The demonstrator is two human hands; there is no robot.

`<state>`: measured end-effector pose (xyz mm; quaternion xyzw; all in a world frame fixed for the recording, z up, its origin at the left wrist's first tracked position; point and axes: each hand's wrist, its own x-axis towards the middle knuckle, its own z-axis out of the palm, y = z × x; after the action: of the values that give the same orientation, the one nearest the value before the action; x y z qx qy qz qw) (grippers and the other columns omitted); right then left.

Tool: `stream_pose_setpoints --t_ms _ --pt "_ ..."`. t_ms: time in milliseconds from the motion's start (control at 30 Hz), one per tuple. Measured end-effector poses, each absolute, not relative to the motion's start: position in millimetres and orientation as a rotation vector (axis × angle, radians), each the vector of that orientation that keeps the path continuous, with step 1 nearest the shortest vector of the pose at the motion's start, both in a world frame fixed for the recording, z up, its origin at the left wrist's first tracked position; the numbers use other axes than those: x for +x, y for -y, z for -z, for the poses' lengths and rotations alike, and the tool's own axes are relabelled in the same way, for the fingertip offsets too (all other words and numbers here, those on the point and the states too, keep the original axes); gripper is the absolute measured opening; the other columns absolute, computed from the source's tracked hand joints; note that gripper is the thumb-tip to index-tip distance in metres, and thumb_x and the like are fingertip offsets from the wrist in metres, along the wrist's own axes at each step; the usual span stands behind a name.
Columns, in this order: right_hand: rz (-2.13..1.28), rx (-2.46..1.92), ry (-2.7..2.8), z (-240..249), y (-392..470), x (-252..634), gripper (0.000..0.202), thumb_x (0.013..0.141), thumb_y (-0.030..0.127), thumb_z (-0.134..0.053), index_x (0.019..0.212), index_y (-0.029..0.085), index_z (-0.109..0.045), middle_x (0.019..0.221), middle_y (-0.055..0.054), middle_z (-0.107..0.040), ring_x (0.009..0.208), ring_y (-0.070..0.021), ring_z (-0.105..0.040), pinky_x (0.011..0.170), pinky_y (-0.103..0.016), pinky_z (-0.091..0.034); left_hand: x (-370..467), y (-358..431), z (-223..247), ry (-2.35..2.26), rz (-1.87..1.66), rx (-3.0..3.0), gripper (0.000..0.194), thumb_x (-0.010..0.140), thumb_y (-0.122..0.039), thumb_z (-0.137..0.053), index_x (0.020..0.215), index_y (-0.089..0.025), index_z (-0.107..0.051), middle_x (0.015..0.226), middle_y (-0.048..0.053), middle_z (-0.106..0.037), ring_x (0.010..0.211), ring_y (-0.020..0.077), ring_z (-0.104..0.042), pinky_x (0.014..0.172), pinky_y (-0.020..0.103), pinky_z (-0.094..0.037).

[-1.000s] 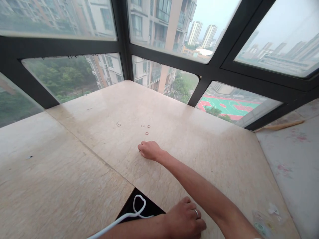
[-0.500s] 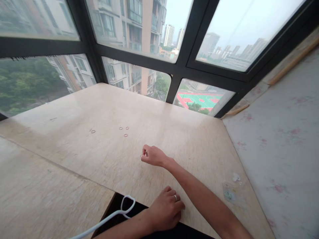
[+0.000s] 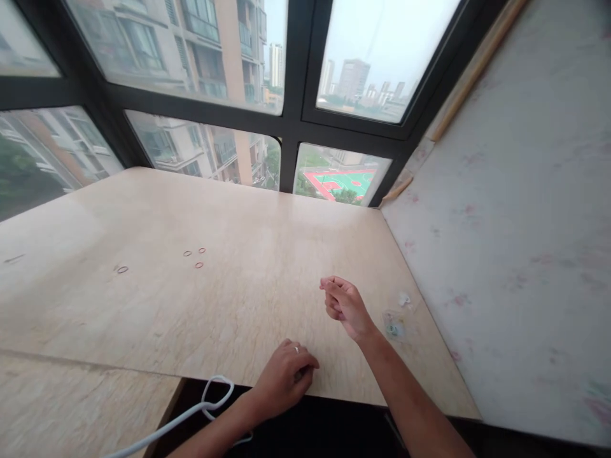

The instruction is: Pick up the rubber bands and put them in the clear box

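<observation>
My right hand (image 3: 347, 304) is raised over the right part of the table, thumb and index finger pinched together. What the pinch holds, if anything, is too small to make out. My left hand (image 3: 289, 372) rests at the table's front edge with curled fingers and a silver finger ring. Whatever lies inside its curl is hidden. Left of the hands, a red thin loop (image 3: 199, 265) lies near a second reddish loop (image 3: 202, 250) and a brownish loop (image 3: 188, 254). A dark loop (image 3: 123, 270) sits farther left.
A clear plastic bag (image 3: 394, 326) with small contents lies right of my right hand, near a small white piece (image 3: 404, 299). A white cable (image 3: 176, 416) loops over the dark gap at the front. Windows (image 3: 281, 152) and a flowered wall (image 3: 501, 254) bound the table.
My right hand has moved right, away from the loops, and turned upward. A small loop at its fingertips earlier is no longer visible. The view has swung right; my left hand stays curled.
</observation>
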<state>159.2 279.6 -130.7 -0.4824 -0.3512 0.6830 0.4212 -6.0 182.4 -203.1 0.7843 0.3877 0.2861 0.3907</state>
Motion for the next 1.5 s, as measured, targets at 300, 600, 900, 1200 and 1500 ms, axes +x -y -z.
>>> stream_pose_setpoints --t_ms 300,600,900,1200,1500 --pt "-1.332 -1.442 0.739 119.4 -218.1 249.6 0.037 0.067 0.043 -0.073 0.08 0.016 -0.052 0.047 0.011 -0.025 0.04 -0.0024 -0.014 0.037 -0.018 -0.008 -14.6 -189.1 204.2 -0.947 -0.71 1.952 0.018 0.091 -0.023 -0.045 0.09 -0.02 -0.063 0.085 0.003 -0.062 0.081 0.0151 -0.055 0.076 0.03 -0.042" --pt "-0.776 -1.826 0.894 148.0 -179.9 340.6 0.037 0.072 0.05 -0.06 0.082 0.017 -0.048 0.05 0.008 -0.032 0.042 -0.0054 -0.02 0.04 -0.02 -0.013 -13.4 -190.0 202.5 -0.959 -0.712 2.031 0.017 0.091 -0.025 -0.047 0.091 -0.021 -0.064 0.083 0.002 -0.062 0.079 0.0147 -0.057 0.073 0.028 -0.046" --pt "-0.583 -2.002 1.176 163.5 -174.2 350.0 0.031 0.074 0.045 -0.06 0.084 0.016 -0.059 0.046 0.008 -0.032 0.045 -0.0091 -0.029 0.048 -0.022 -0.022 -14.2 -189.9 204.2 -0.97 -0.707 2.055 0.017 0.091 -0.025 -0.048 0.091 -0.021 -0.064 0.08 0.002 -0.061 0.076 0.0143 -0.056 0.071 0.027 -0.046" --pt "-0.626 -1.892 1.24 190.3 -150.1 346.7 0.032 0.083 0.047 -0.054 0.088 0.016 -0.054 0.054 0.005 -0.036 0.051 -0.0106 -0.033 0.049 -0.022 -0.028 -6.0 -193.7 202.1 -1.08 -0.665 1.869 0.021 0.089 -0.032 -0.049 0.089 -0.02 -0.067 0.084 0.004 -0.065 0.078 0.0158 -0.06 0.072 0.028 -0.048" --pt "-0.685 -1.932 1.364 198.5 -144.2 350.7 0.047 0.079 0.058 -0.054 0.054 0.018 -0.047 0.054 -0.002 -0.038 0.051 -0.0144 -0.04 0.048 -0.026 -0.035 -14.6 -243.5 175.0 -1.278 -0.789 1.277 0.032 0.079 -0.037 -0.056 0.1 -0.014 -0.063 0.075 0.004 -0.062 0.071 0.0156 -0.06 0.065 0.027 -0.049"
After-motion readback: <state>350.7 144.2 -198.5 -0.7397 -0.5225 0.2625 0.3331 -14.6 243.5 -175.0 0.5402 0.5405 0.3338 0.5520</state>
